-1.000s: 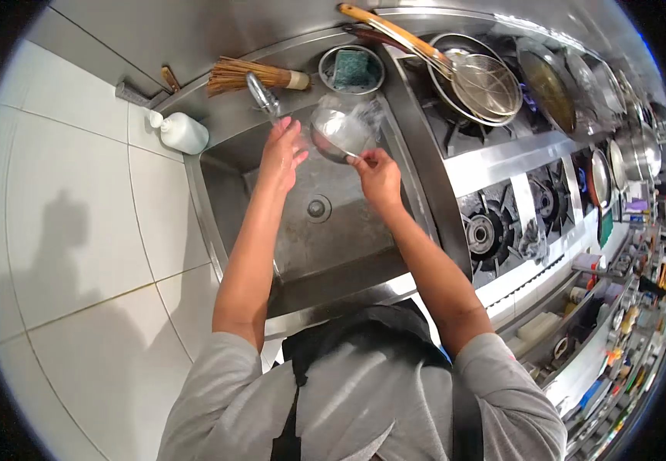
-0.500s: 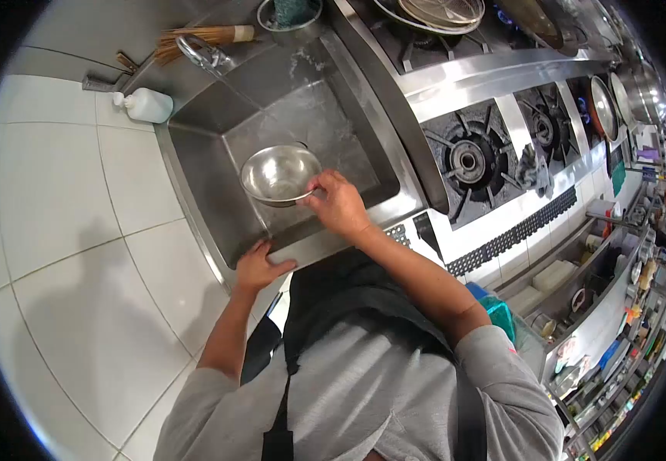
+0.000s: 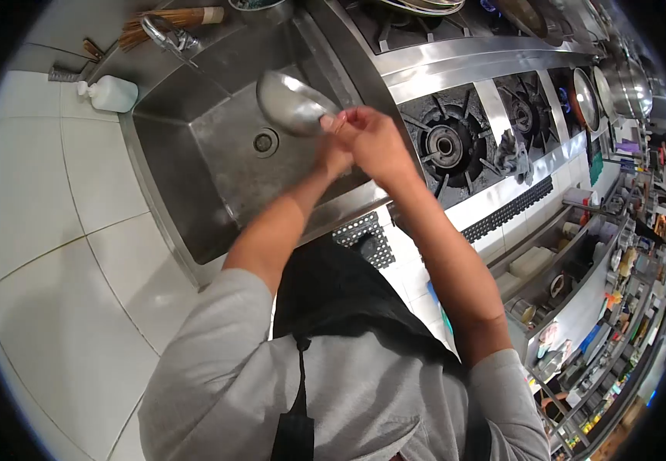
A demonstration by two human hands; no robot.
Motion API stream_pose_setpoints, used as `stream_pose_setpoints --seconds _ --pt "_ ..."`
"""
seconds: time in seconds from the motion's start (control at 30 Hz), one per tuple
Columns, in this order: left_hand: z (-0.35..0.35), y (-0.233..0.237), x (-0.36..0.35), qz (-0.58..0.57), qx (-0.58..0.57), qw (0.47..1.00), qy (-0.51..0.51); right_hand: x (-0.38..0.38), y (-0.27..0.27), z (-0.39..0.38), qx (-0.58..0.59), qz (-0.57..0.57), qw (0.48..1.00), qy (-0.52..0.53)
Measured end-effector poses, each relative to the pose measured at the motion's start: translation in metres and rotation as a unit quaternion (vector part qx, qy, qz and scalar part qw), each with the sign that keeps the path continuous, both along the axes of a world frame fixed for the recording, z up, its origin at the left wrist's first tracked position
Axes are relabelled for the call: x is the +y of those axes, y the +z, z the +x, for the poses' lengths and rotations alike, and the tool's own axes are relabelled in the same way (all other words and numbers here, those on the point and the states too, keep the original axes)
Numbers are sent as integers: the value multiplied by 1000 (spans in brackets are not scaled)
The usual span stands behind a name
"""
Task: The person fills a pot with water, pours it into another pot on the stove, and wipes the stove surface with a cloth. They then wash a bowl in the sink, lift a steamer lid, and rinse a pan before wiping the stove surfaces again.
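Observation:
A shiny metal bowl [image 3: 293, 103] is held tilted above the right part of the steel sink [image 3: 218, 165]. My right hand [image 3: 375, 144] grips its near right rim, thumb and fingers pressed together. Just beside it, partly under my right hand, is my left hand [image 3: 334, 157]; its fingers are blurred and mostly hidden near the bowl's edge. The drain [image 3: 265, 142] shows on the sink floor, left of my hands. Over the sink's far left corner stands the faucet [image 3: 170, 38].
A white bottle [image 3: 112, 94] and a bamboo brush [image 3: 172, 23] lie by the sink's far left edge. To the right are gas burners [image 3: 446, 146], with a grey cloth [image 3: 511, 157] by their front edge and pans farther back. Shelves with containers stand far right.
My left hand has moved from the sink's front edge to beside my right hand. The bowl has been lifted rightward and tilted, uncovering the drain. The view has shifted.

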State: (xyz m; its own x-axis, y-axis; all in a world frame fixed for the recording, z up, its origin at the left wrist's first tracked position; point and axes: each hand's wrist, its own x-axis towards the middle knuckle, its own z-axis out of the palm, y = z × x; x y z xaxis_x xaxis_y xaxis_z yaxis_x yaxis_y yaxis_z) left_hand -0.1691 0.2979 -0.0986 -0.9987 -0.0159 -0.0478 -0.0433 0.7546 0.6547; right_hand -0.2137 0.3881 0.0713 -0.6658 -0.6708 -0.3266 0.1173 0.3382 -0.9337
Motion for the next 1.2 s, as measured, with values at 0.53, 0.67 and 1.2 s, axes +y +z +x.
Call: stream_pose_setpoints --seconds 0.53,0.67,1.2 --pt "321 56 -34 -160 112 793 577 -147 4 -3 482 -50 855 187" --pt "408 67 35 -169 -50 766 619 -200 15 5 488 -77 837 235" --pt "360 32 -169 -297 -85 809 499 -233 -7 99 522 -2 638 566"
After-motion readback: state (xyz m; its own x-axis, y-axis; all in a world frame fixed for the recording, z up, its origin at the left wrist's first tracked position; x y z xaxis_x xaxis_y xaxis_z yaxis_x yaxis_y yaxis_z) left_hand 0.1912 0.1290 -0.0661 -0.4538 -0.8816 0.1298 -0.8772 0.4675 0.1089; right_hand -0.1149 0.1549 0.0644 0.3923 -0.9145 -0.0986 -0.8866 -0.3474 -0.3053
